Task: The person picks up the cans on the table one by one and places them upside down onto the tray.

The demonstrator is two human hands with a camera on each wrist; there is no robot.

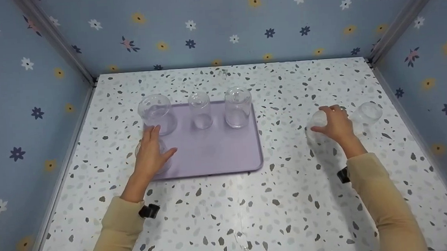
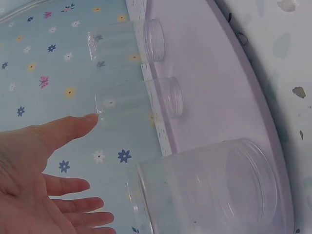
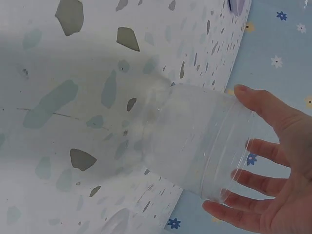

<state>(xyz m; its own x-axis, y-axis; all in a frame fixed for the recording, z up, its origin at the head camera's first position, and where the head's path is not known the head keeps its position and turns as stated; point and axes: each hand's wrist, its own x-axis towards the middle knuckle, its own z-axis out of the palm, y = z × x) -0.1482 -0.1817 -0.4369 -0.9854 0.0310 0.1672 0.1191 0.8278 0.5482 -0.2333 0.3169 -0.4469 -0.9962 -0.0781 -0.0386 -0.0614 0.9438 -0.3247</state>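
Left hand (image 1: 147, 155), fingers released, at a clear jar (image 1: 166, 165) on a lilac tray (image 1: 209, 151); right hand (image 1: 337, 125), fingers grasping a cloudy jar (image 3: 190, 139).

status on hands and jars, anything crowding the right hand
Left hand open above jar on tray. Right hand holding clear jar on table. Another jar close beside it.
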